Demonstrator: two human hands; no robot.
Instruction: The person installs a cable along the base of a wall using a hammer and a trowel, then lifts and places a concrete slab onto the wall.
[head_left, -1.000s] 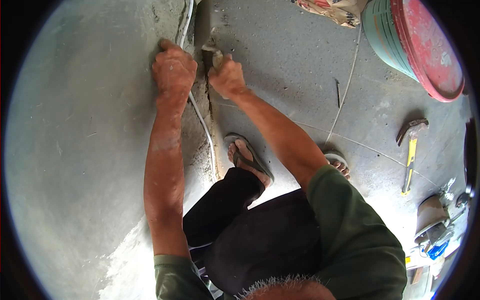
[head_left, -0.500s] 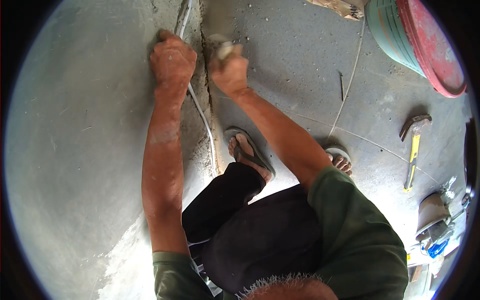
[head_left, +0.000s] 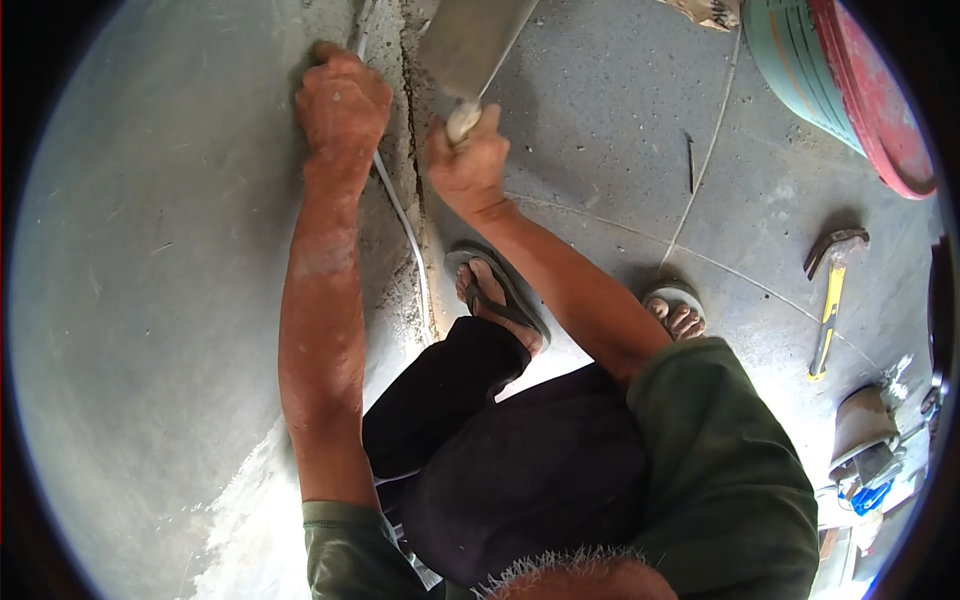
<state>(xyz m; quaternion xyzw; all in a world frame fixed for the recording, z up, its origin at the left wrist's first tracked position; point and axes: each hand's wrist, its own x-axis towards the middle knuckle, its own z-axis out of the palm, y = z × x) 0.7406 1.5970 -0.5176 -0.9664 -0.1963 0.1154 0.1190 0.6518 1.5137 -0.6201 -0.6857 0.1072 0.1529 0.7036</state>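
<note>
My left hand (head_left: 343, 108) is closed in a fist over the white cable (head_left: 408, 225), which emerges above and below it along the wall foot. The fingers are mostly hidden from this side. My right hand (head_left: 470, 165) grips the pale handle of a trowel (head_left: 475, 45), whose broad grey metal blade points away from me and is cut off by the top edge. It is held above the floor, just right of the rough crack (head_left: 412, 130) between wall and floor.
A claw hammer (head_left: 829, 300) with a yellow and black handle lies at the right. Beyond it are a green bucket with a red rim (head_left: 870, 90), a thin dark rod (head_left: 690, 160), and a dusty container (head_left: 865, 425) among tools. My sandalled feet (head_left: 495, 300) stand near the crack.
My right hand has drawn back slightly toward me, and the trowel's blade has turned so its broad face shows. My left hand has shifted slightly forward over the cable.
</note>
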